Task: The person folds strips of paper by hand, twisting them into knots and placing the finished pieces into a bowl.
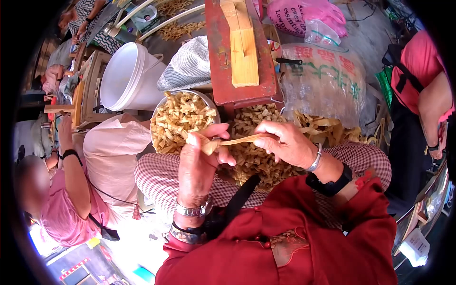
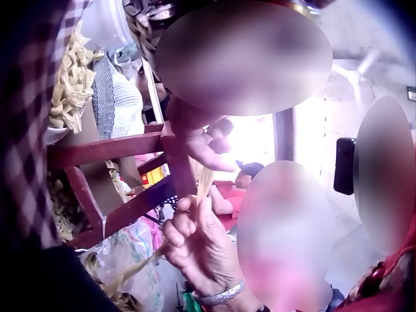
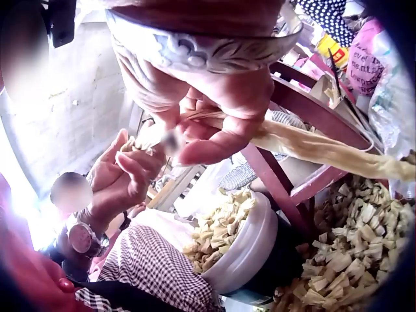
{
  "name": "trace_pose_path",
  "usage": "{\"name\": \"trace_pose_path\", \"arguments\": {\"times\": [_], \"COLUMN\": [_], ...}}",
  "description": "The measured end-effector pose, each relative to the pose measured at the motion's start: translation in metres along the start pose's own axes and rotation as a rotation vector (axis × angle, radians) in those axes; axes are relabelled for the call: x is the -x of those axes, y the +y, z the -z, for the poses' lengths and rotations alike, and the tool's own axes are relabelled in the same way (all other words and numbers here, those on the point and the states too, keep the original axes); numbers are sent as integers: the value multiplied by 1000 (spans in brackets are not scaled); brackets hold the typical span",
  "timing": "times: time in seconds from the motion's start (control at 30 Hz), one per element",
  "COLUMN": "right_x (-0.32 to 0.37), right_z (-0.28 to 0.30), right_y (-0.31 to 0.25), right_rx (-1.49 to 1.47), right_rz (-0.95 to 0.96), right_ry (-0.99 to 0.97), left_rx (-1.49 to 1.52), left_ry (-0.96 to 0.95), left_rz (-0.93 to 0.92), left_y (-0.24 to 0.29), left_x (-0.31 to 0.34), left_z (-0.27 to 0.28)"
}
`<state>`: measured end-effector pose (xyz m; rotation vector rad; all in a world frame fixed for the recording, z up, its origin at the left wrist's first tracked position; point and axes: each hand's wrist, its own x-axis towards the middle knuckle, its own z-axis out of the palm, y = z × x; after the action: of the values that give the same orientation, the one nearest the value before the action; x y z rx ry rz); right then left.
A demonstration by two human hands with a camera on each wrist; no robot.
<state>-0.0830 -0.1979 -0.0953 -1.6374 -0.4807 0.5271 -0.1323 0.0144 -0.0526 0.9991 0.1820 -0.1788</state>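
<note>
A pale tan, flat dried strip (image 1: 241, 140) stretches between the two hands in front of the lap. At its left end is a folded, knotted part (image 1: 210, 147), which my left hand (image 1: 195, 167) holds between thumb and fingers. My right hand (image 1: 290, 146) pinches the strip a short way along, thumb on top. In the right wrist view a long tail of strip (image 3: 318, 144) runs out behind the right hand (image 3: 214, 123). The left hand (image 3: 120, 174) faces it, fingertips at the small knotted end. Below both hands lie many short knotted pieces (image 1: 259, 164).
A round tub (image 1: 217, 107) full of knotted pieces stands beyond the left hand. Ahead is a red wooden bench (image 1: 222, 61) with a wooden block (image 1: 244, 61) on it. A clear plastic sack (image 1: 323, 85) with strips lies right; a white bucket (image 1: 137, 76) stands left. Other people sit on both sides.
</note>
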Motion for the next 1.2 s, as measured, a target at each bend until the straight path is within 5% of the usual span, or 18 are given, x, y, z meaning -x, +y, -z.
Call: {"name": "trace_pose_path", "arguments": {"times": [0.13,0.33,0.47,0.63,0.73,0.93,1.13,1.2], "right_x": [-5,-7,-4,-17,-30,-66,-87,-77], "right_z": [-4,-10,-1,15,33,68,77,69], "right_y": [-6,-11,-17,-33,-54,-68,-41,-38], "right_rx": [-42,108,148,269,283,425,681,738], "right_rz": [-141,21,152,293,245,343,217,149], "right_ry": [-46,-87,-102,-1,132,466,545,502], "left_rx": [-456,-359,4,-72,-146,-388,-776,-1227], "left_ry": [125,149,166,192,48,37,69,160], "left_rz": [90,160,-27,-33,-118,-241,-430,-549], "left_y": [-6,-11,-6,15,36,66,37,29], "left_x": [0,-1,-2,-16,-46,-108,-169,-171], "left_z": [-3,-4,8,0,-14,-55,-40,-20]}}
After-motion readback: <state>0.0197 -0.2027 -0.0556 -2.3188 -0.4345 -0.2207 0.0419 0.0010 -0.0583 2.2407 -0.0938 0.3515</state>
